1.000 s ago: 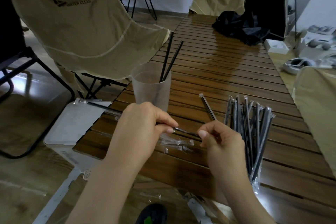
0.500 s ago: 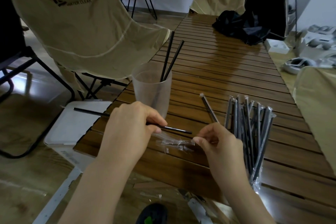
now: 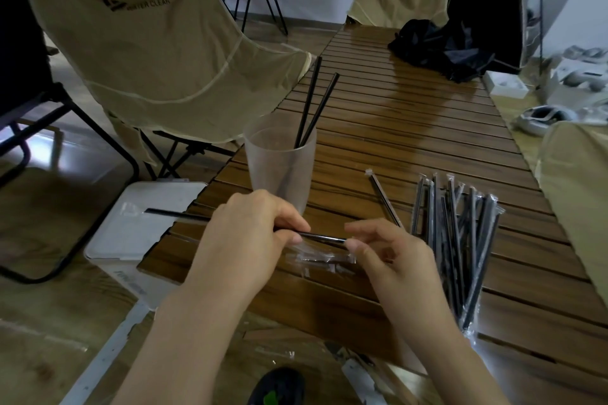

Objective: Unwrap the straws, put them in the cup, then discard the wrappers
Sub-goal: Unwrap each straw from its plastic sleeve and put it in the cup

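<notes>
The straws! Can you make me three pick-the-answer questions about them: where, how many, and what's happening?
1. Where do the wrapped straws lie?
A. right of the cup
B. on the floor
C. on a chair

2. How many straws stand in the cup?
A. none
B. two
C. five

3. The straw in the left hand is
A. bare
B. snapped in half
C. in the cup

Answers: 1 A, the bundle lies on the table right of the cup. 2 B, two black sticks poke out. 3 A, no wrapper shows on it.
</notes>
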### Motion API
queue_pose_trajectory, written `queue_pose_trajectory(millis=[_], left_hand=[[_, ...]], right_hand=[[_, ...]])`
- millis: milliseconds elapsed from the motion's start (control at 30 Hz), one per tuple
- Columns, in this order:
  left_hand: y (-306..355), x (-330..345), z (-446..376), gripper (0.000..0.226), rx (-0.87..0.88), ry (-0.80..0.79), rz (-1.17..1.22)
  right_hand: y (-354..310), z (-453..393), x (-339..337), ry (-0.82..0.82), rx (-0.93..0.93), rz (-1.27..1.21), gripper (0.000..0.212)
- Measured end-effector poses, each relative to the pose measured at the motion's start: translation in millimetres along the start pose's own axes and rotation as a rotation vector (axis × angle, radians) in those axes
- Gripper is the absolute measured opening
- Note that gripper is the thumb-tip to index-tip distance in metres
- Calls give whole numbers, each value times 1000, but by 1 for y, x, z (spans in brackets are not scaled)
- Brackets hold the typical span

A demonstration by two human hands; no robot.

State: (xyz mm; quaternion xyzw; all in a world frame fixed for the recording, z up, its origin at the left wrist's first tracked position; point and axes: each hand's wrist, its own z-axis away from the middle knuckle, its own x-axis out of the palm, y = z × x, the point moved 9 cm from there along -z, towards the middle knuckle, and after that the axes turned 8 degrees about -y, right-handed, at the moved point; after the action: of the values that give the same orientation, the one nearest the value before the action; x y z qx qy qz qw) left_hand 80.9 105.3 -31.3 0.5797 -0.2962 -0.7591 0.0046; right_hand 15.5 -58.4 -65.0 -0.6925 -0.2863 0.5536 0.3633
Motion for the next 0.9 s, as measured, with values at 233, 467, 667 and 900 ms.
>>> queue_pose_trajectory(millis=[233,467,667,900], left_hand=[[12,5,-3,21,32,-78,-16],[6,3,1,16,55,12,51],[3,0,0,15,55,35,66],[3,1,-1,15,72,25,90]], right_hand=[[-4,1,0,16,-43,3,14],[4,2,-6,32,41,-194,17],[0,1,-8,30,38,-265,15],[3,0,-11,28,53,-336,15]])
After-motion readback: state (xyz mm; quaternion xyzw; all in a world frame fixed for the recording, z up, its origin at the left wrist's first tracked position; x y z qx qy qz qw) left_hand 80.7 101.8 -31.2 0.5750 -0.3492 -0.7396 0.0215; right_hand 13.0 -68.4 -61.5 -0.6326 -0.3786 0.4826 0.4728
